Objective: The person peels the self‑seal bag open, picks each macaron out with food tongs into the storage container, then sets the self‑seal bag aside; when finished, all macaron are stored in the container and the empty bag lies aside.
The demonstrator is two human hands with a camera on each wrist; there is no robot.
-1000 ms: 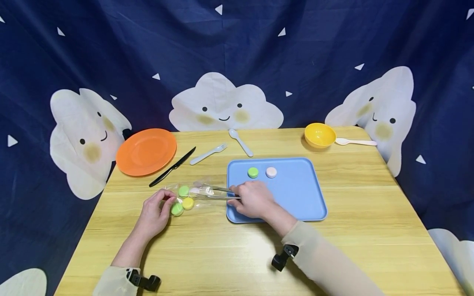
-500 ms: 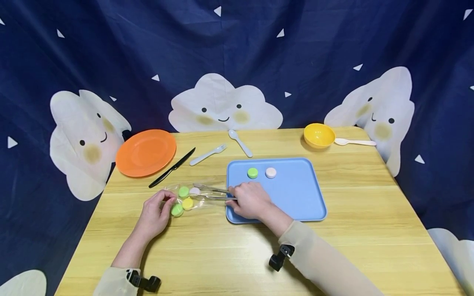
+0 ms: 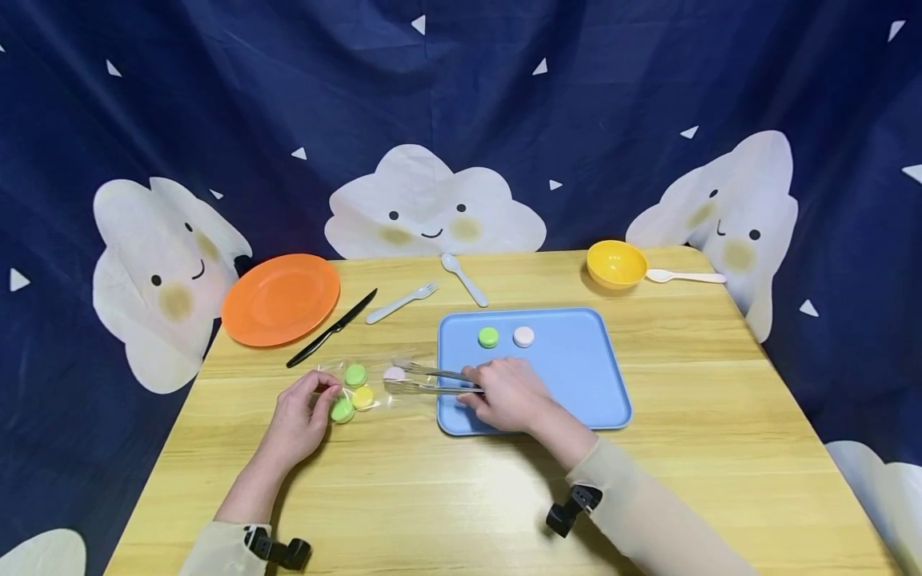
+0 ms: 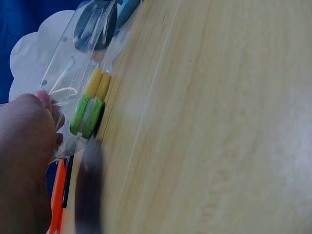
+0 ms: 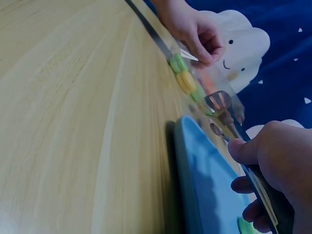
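My left hand (image 3: 298, 412) pinches the edge of a clear plastic bag (image 4: 63, 63) lying over the left part of the table. A green macaron (image 3: 356, 374), a yellow macaron (image 3: 363, 397) and another green macaron (image 3: 342, 410) sit in it near those fingers. In my right hand (image 3: 511, 394) are metal tongs (image 3: 439, 390), held above the left side of the blue tray (image 3: 576, 376). Their slotted tips reach to a pale pink macaron (image 3: 394, 374) at the bag's right part. Whether the tips grip it firmly is unclear.
On the tray lie a green macaron (image 3: 488, 337) and a pale pink one (image 3: 523, 337). Behind are an orange plate (image 3: 281, 300), black knife (image 3: 331, 328), pale fork (image 3: 402, 302) and spoon (image 3: 464, 280). A yellow bowl (image 3: 617, 265) and white spoon (image 3: 684, 277) stand back right.
The tongs and my right hand have shifted right. With them the pale pink macaron has slid away from the other macarons in the bag. My left hand stays about where it was.
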